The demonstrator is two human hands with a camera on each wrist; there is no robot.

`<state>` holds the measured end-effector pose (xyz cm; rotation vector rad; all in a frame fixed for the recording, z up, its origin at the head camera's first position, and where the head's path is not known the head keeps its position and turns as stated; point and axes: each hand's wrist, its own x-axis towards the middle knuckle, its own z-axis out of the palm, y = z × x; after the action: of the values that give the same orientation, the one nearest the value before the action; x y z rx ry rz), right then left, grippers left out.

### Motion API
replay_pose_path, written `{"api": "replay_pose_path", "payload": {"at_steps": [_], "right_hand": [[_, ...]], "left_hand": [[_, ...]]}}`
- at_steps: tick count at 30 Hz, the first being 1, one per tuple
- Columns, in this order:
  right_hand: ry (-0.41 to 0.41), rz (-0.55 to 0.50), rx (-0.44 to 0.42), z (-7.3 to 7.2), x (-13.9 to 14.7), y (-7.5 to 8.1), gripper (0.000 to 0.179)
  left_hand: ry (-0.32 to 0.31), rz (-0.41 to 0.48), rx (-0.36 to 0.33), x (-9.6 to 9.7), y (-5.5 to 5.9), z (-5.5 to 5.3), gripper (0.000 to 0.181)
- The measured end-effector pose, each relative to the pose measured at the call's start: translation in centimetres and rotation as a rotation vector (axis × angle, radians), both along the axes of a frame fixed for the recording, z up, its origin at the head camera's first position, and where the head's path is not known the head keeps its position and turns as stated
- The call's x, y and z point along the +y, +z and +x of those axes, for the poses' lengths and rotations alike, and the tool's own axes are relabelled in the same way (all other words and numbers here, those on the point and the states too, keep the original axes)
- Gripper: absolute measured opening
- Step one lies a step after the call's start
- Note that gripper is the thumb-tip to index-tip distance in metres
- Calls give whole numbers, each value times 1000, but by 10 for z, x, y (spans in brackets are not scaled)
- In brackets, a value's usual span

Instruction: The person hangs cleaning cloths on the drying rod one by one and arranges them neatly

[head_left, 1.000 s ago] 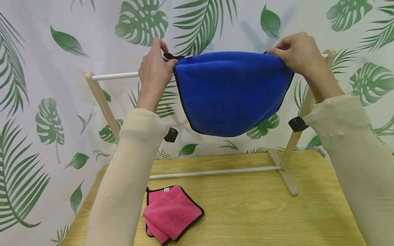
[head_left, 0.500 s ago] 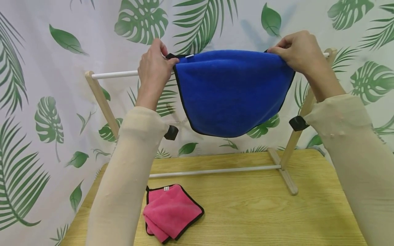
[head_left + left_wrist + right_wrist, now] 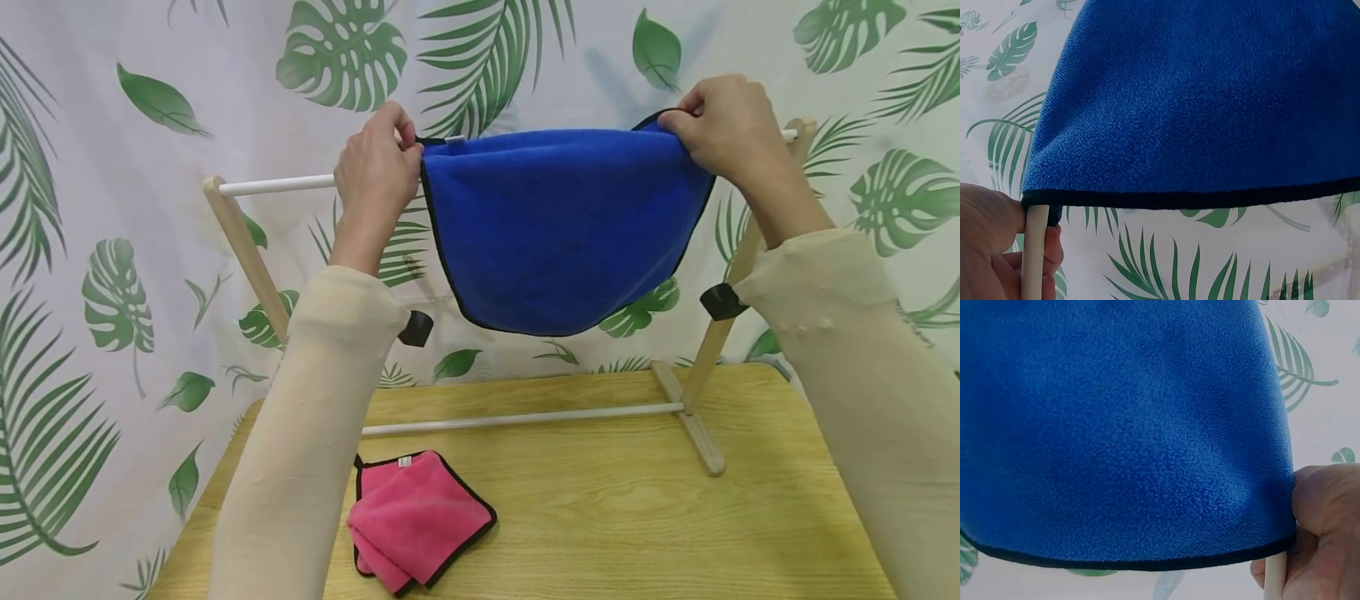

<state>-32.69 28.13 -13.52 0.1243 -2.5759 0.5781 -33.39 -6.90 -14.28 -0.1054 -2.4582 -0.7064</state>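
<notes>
A blue towel (image 3: 566,225) with black edging hangs over the white upper rod (image 3: 281,185) of a wooden rack. My left hand (image 3: 377,171) pinches the towel's left edge at the rod, with thumb and fingers on either side of it. At the right, my right hand (image 3: 727,129) pinches the top right edge of the cloth. In the left wrist view the rod runs between the left thumb and fingers, below the cloth's dark hem (image 3: 1179,199). The right wrist view has the right thumb against the towel's side (image 3: 1210,456). Fingertips behind the cloth are partly hidden.
A folded pink towel (image 3: 423,517) with black edging lies on the wooden table (image 3: 637,517), front left. The rack's right leg (image 3: 705,367) and lower white rod (image 3: 525,418) stand toward the back. Behind hangs a leaf-patterned curtain (image 3: 180,275).
The left hand has shifted slightly down and its hold on the towel's corner has changed. The right side's black edge now shows more above the rod. The pink towel stays put.
</notes>
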Motion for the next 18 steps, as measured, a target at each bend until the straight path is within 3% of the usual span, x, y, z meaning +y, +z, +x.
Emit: {"api": "replay_pose_path", "payload": {"at_steps": [4,8,14,18], "right_hand": [[-11,5,8,0,0,0,46],[-19,-7,-1,0,-1,0,45],[-16,-39,2,2,0,1,39],[-5,-42,-5,3,-1,2,35]], "left_hand": [[-20,-9,-47,0,4,0,21],[-44,-14,-136,-2,7,0,33],[-94,-51,-270,-10,14,3,34],[-164,-122,-334,-14,19,4,35]]}}
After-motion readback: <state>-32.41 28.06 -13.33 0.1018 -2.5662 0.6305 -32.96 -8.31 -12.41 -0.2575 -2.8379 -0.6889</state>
